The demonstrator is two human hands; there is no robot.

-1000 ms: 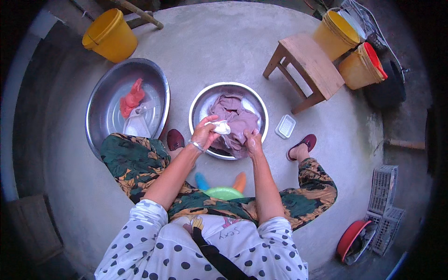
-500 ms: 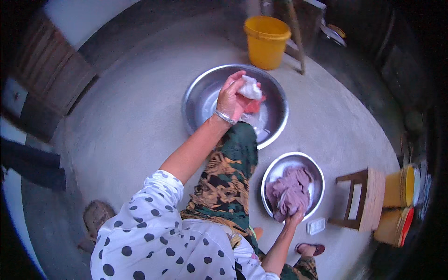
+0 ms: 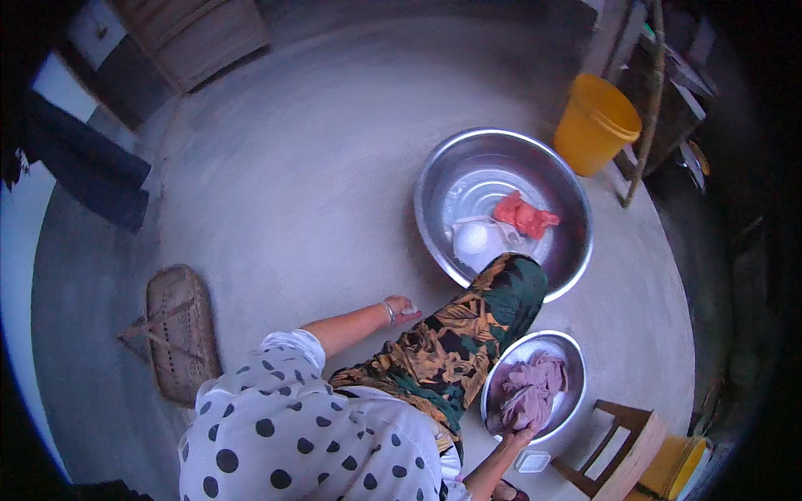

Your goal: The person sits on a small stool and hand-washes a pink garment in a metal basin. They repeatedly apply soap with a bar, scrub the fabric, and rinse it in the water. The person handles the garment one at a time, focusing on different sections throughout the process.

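Note:
My left hand (image 3: pixel 403 309) is beside my bent left leg, above the floor, with its fingers curled round a small pale thing too little seen to name. At the near rim of the small metal basin (image 3: pixel 579 367), my right hand (image 3: pixel 523 434) grips the bunched purple cloth (image 3: pixel 535 391) lying in it. Farther off stands a large metal basin (image 3: pixel 433 200), partly covered by my knee. Inside it lie a crumpled red, thin-looking piece (image 3: pixel 525 215) and a white bundle (image 3: pixel 474 240) with a rounded bulge.
A yellow bucket (image 3: pixel 595 125) and a leaning wooden pole (image 3: pixel 652 117) stand beyond the large basin. Near the small basin are a white soap dish (image 3: pixel 532 461), a wooden stool (image 3: pixel 631 455) and another yellow bucket (image 3: pixel 681 468). A woven basket (image 3: pixel 182 338) lies at left.
My left hand has drawn back from over the large basin to beside my leg. The white bundle now shows in that basin. My right hand stays on the purple cloth; the view has turned.

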